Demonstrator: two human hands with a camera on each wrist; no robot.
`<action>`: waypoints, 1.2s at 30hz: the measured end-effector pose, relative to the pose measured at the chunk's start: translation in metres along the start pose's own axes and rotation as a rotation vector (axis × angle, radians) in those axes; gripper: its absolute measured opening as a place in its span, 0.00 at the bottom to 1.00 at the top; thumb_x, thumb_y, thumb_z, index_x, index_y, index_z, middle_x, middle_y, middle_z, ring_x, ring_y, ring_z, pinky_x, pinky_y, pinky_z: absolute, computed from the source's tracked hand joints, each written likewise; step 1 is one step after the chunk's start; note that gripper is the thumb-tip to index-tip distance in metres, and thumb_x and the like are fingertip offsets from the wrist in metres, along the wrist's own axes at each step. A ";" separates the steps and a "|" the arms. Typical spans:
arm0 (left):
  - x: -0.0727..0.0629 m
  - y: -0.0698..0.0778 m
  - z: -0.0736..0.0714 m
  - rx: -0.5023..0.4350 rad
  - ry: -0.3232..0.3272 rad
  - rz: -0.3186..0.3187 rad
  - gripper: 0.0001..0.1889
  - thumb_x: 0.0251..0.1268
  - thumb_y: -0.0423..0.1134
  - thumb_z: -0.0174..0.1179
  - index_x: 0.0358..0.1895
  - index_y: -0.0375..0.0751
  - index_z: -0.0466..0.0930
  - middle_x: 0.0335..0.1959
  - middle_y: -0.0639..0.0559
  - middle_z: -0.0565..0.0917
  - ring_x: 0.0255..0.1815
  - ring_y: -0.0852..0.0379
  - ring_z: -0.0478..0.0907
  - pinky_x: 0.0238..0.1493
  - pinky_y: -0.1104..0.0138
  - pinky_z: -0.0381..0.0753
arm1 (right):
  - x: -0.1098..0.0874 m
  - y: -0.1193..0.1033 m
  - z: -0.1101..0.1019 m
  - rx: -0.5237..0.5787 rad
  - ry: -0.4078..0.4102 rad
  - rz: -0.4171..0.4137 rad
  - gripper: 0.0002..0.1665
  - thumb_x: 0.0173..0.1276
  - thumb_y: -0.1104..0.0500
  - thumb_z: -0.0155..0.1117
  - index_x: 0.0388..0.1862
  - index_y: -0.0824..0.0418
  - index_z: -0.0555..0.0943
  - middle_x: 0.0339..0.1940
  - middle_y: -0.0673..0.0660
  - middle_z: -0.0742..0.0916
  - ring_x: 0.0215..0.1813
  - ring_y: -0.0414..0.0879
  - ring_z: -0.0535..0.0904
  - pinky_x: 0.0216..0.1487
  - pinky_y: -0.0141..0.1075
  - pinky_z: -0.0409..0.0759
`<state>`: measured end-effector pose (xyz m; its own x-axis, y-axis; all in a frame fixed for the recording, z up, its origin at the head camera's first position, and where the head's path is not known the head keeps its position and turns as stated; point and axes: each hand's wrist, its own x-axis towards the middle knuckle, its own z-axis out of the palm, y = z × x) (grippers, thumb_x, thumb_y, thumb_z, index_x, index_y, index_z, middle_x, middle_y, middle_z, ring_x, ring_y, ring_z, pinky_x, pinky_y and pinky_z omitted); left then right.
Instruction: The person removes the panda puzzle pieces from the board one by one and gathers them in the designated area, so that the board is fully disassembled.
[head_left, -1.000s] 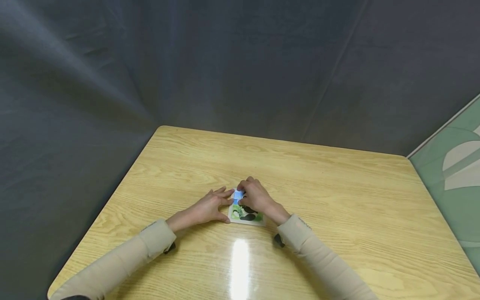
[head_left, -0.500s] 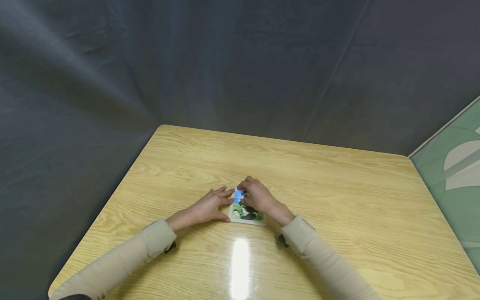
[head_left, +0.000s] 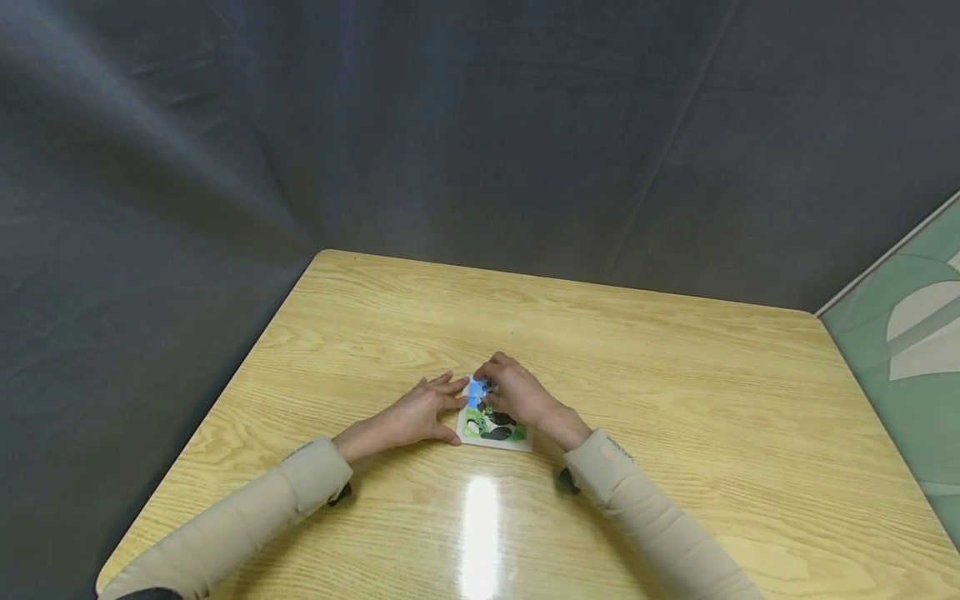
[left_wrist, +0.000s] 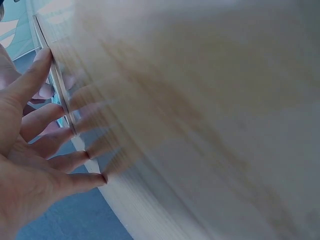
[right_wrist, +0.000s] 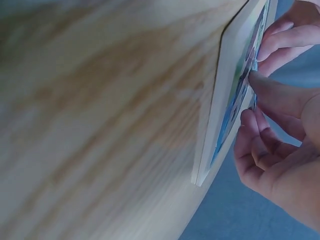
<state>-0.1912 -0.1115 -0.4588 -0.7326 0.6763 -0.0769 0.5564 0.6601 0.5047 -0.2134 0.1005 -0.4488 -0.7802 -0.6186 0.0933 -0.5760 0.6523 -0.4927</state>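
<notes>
A small square picture puzzle [head_left: 495, 434] with a pale border lies on the table, its picture black and white over green and blue. My left hand [head_left: 416, 415] lies along its left side, fingers spread, thumb near the lower left corner. In the left wrist view these fingers [left_wrist: 82, 181] reach the puzzle's edge fairly straight. My right hand [head_left: 520, 398] is over the puzzle's upper part and hides some of the picture. Seen from the right wrist, its thumb and curled fingers [right_wrist: 247, 120] pinch a thin puzzle piece [right_wrist: 254, 101] at the picture's surface; the piece's outline is mostly hidden.
The wood-grain table [head_left: 675, 400] spreads around the puzzle, with a bright light reflection [head_left: 480, 533] in front. A dark curtain [head_left: 480, 142] hangs behind and at the left. A green and white panel [head_left: 915, 350] stands at the right.
My right wrist and forearm have shifted slightly to the right, and the fingers have moved a little over the blue part, showing more of the picture. The left hand has stayed in place.
</notes>
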 end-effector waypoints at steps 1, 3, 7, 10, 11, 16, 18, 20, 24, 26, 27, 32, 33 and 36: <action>0.000 0.000 0.000 0.000 0.000 0.003 0.36 0.50 0.49 0.72 0.61 0.31 0.74 0.73 0.40 0.61 0.74 0.36 0.51 0.65 0.33 0.52 | -0.001 0.001 0.000 -0.013 0.004 -0.010 0.18 0.59 0.70 0.70 0.49 0.69 0.81 0.44 0.60 0.80 0.45 0.50 0.79 0.46 0.40 0.81; 0.001 0.001 0.001 -0.002 -0.001 0.008 0.36 0.51 0.48 0.72 0.61 0.31 0.74 0.73 0.39 0.61 0.74 0.36 0.51 0.65 0.33 0.53 | -0.002 0.002 0.000 -0.048 0.020 -0.037 0.18 0.59 0.70 0.70 0.49 0.69 0.82 0.44 0.59 0.80 0.45 0.49 0.79 0.46 0.39 0.81; 0.002 0.001 0.001 -0.010 -0.002 0.015 0.36 0.51 0.48 0.72 0.61 0.31 0.74 0.72 0.39 0.61 0.74 0.35 0.51 0.64 0.32 0.52 | -0.003 0.004 0.001 -0.128 0.065 -0.095 0.18 0.57 0.69 0.72 0.48 0.67 0.83 0.42 0.58 0.81 0.42 0.48 0.78 0.40 0.38 0.81; 0.002 0.001 0.001 -0.013 -0.001 0.017 0.36 0.51 0.48 0.71 0.61 0.31 0.74 0.73 0.39 0.61 0.74 0.35 0.51 0.64 0.32 0.52 | -0.005 0.005 -0.001 -0.178 0.102 -0.110 0.18 0.57 0.68 0.73 0.48 0.66 0.83 0.42 0.57 0.81 0.42 0.47 0.77 0.39 0.38 0.80; 0.002 0.001 0.001 -0.014 -0.001 0.019 0.36 0.52 0.48 0.71 0.61 0.31 0.74 0.73 0.39 0.61 0.74 0.35 0.51 0.64 0.32 0.52 | -0.006 0.005 -0.002 -0.187 0.116 -0.110 0.19 0.57 0.67 0.73 0.48 0.65 0.83 0.43 0.57 0.81 0.42 0.48 0.78 0.39 0.38 0.80; 0.002 0.000 0.002 -0.005 0.006 0.029 0.36 0.51 0.49 0.71 0.61 0.31 0.74 0.72 0.38 0.61 0.74 0.34 0.51 0.64 0.32 0.52 | -0.013 0.011 -0.010 -0.181 0.164 -0.075 0.21 0.57 0.67 0.73 0.51 0.66 0.83 0.45 0.57 0.81 0.43 0.48 0.78 0.39 0.39 0.80; 0.002 0.001 0.002 0.000 0.012 0.031 0.36 0.50 0.49 0.72 0.61 0.31 0.74 0.72 0.38 0.62 0.73 0.34 0.52 0.64 0.32 0.52 | -0.016 0.015 -0.015 -0.181 0.178 -0.067 0.20 0.58 0.68 0.72 0.51 0.67 0.82 0.45 0.58 0.81 0.43 0.48 0.78 0.39 0.38 0.80; 0.002 0.001 0.001 0.005 0.018 0.032 0.37 0.49 0.49 0.72 0.61 0.31 0.74 0.72 0.38 0.62 0.73 0.33 0.52 0.64 0.32 0.51 | -0.020 0.020 -0.020 -0.186 0.195 -0.053 0.20 0.58 0.69 0.72 0.51 0.68 0.82 0.45 0.59 0.82 0.43 0.49 0.78 0.38 0.36 0.81; 0.002 0.001 0.000 0.007 0.024 0.035 0.37 0.49 0.48 0.72 0.61 0.32 0.74 0.72 0.38 0.61 0.73 0.34 0.52 0.64 0.32 0.51 | -0.028 0.031 -0.030 -0.181 0.224 -0.029 0.19 0.58 0.69 0.71 0.50 0.68 0.83 0.44 0.60 0.82 0.43 0.50 0.78 0.39 0.37 0.81; 0.002 0.001 0.000 0.006 0.023 0.037 0.37 0.49 0.48 0.72 0.62 0.32 0.74 0.72 0.38 0.61 0.73 0.34 0.52 0.65 0.32 0.51 | -0.032 0.036 -0.034 -0.164 0.229 -0.019 0.19 0.58 0.69 0.72 0.50 0.68 0.83 0.43 0.60 0.82 0.42 0.50 0.78 0.39 0.38 0.81; 0.002 0.001 0.000 0.005 0.023 0.036 0.37 0.50 0.48 0.72 0.62 0.32 0.74 0.72 0.38 0.61 0.74 0.34 0.52 0.65 0.33 0.51 | -0.034 0.039 -0.036 -0.159 0.231 -0.018 0.19 0.57 0.68 0.72 0.49 0.68 0.83 0.43 0.60 0.82 0.42 0.50 0.78 0.40 0.39 0.81; 0.000 -0.001 0.000 0.004 0.026 0.036 0.37 0.50 0.49 0.72 0.62 0.32 0.74 0.72 0.39 0.61 0.74 0.34 0.51 0.65 0.33 0.50 | -0.044 0.049 -0.043 -0.153 0.229 0.012 0.20 0.56 0.67 0.73 0.50 0.67 0.83 0.43 0.60 0.82 0.43 0.51 0.78 0.40 0.40 0.81; -0.001 -0.002 0.000 0.002 0.024 0.032 0.37 0.50 0.49 0.72 0.62 0.33 0.73 0.73 0.40 0.60 0.74 0.35 0.51 0.66 0.33 0.50 | -0.045 0.051 -0.043 -0.150 0.228 0.021 0.20 0.56 0.67 0.73 0.50 0.67 0.83 0.43 0.60 0.82 0.43 0.51 0.78 0.40 0.40 0.81; -0.005 -0.004 0.002 -0.008 0.010 0.018 0.37 0.50 0.49 0.72 0.63 0.33 0.73 0.73 0.40 0.59 0.75 0.35 0.49 0.66 0.34 0.49 | -0.050 0.055 -0.043 -0.136 0.224 0.042 0.20 0.57 0.68 0.73 0.50 0.66 0.83 0.43 0.60 0.82 0.44 0.52 0.78 0.41 0.41 0.82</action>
<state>-0.1895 -0.1167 -0.4619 -0.7264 0.6847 -0.0592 0.5665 0.6453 0.5125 -0.2166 0.1859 -0.4436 -0.8302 -0.4867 0.2718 -0.5573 0.7376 -0.3813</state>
